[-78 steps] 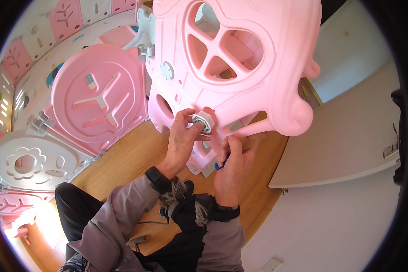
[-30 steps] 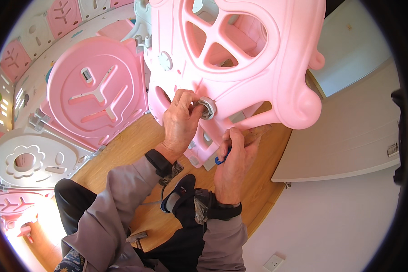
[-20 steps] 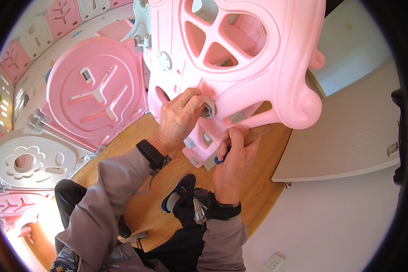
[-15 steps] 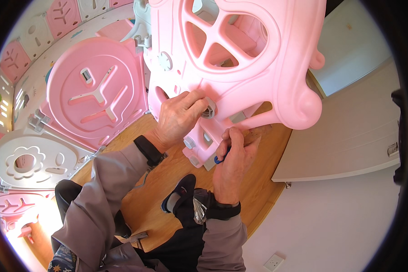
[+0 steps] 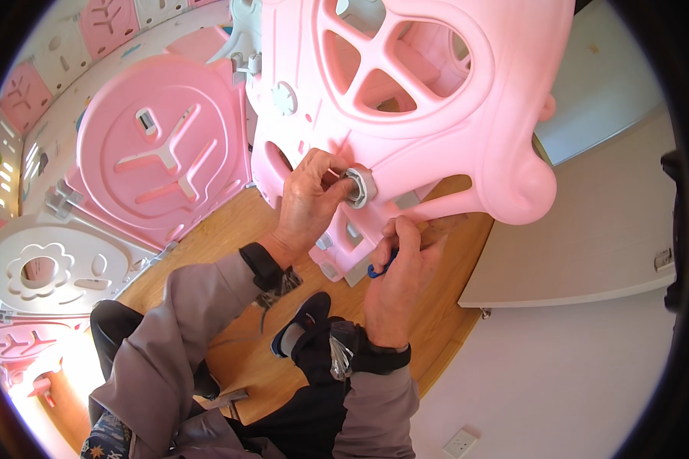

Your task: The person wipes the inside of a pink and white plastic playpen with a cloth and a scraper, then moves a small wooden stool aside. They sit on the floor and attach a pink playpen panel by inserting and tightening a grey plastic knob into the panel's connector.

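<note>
My left hand (image 5: 308, 200) pinches the rim of a round grey plastic nut (image 5: 362, 188), hollow in its middle, at the lower part of a large pink plastic panel (image 5: 425, 172). Whether the nut touches the panel, I cannot tell. Just right of it and lower, my right hand (image 5: 400, 287) is closed. A small blue object (image 5: 380, 269) pokes out from its curled fingers; most of it is hidden, so its kind does not show. Another grey round knob (image 5: 284, 98) sits on the panel's upper left.
A pink round-topped fence panel (image 5: 161, 145) and a grey one with a flower cutout (image 5: 61, 264) stand to the left. Wooden floor (image 5: 241, 333) lies below, with my shoe (image 5: 302, 321) on it. A pale cabinet (image 5: 566, 237) bounds the right side.
The pink panel has shifted slightly right and down. My left hand has turned, and more of the grey nut's open ring shows. My right hand has moved a little right with the blue object.
</note>
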Available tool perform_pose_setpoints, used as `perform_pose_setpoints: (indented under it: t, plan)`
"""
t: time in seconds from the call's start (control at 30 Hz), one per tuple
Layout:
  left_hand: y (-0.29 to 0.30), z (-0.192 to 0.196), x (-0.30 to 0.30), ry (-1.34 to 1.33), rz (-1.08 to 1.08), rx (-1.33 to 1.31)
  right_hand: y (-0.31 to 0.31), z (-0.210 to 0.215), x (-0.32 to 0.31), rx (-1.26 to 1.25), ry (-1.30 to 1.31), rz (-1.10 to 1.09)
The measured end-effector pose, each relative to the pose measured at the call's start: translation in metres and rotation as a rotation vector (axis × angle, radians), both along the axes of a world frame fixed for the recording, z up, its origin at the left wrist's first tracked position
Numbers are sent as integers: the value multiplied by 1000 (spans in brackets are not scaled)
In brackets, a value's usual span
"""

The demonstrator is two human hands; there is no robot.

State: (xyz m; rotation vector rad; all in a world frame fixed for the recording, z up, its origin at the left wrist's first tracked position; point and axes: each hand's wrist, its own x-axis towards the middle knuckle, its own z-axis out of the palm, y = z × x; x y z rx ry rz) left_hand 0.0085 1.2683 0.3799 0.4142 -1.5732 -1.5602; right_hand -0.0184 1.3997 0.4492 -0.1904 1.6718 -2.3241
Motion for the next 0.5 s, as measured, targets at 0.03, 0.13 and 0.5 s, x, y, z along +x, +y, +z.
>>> perform_pose_setpoints:
  t: [0.03, 0.13, 0.5]
  plan:
    - [4, -1, -2, 33, -28, 151, 0, 0, 0, 0, -1, 0]
    - [17, -1, -6, 112, -58, 422, 0, 2, 1, 3, -4, -2]
    - [35, 11, -7, 84, 20, 647, 3, -2, -1, 1, -11, 14]
